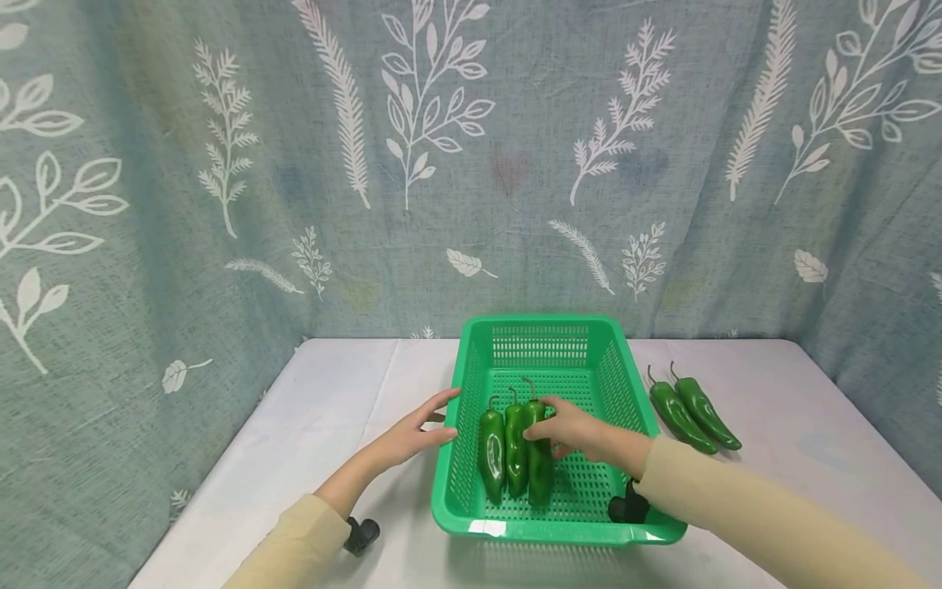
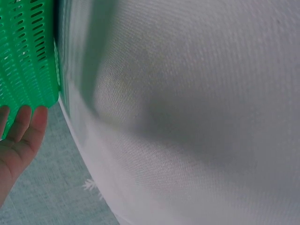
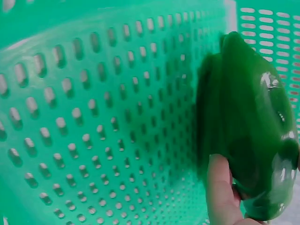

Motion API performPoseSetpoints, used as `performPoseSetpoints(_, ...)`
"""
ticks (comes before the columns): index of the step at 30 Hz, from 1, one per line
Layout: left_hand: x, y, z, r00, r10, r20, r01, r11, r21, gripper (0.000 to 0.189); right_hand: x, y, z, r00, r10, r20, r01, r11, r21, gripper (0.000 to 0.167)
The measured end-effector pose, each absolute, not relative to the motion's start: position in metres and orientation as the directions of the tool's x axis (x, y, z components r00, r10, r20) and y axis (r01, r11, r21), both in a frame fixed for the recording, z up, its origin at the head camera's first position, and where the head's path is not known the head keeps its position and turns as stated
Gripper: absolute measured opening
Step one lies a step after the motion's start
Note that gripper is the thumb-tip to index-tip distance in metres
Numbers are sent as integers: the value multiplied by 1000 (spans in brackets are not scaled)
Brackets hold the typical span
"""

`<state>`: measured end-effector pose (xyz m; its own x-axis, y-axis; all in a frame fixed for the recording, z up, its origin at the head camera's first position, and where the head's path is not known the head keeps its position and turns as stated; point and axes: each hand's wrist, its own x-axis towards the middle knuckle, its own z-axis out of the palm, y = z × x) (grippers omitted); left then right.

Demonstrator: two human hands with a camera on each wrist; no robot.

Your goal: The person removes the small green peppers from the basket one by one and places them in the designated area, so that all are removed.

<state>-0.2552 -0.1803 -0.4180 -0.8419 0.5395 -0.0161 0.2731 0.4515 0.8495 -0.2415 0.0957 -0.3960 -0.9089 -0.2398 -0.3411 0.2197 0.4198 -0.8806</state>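
Inside a green plastic basket [image 1: 559, 533], three green chili peppers lie side by side with stems pointing to the far side. My right hand [image 1: 572, 427] reaches over the basket's right wall and grips the rightmost green pepper [image 1: 540, 474]; the right wrist view shows fingers around this pepper [image 3: 255, 122]. Beside it are the middle pepper [image 1: 516, 458] and the left pepper [image 1: 491, 454]. At the basket's left wall is my left hand [image 1: 408, 433], thumb and fingers spread. In the left wrist view, the left hand's fingers [image 2: 35, 129] extend along the perforated side wall [image 2: 28, 56].
Two more green peppers [image 1: 684, 417] lie together on the white table [image 1: 353, 393] to the right of the basket. A grey-green curtain [image 1: 515, 180] with white leaf prints hangs behind the table and along its sides.
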Motion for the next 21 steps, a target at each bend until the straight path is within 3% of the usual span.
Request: performPoseSetpoints(21, -255, -180, -419, -839, 544, -22, 266, 446, 855, 65, -243, 124, -354, -901, -301, -314, 205, 344, -917, 78)
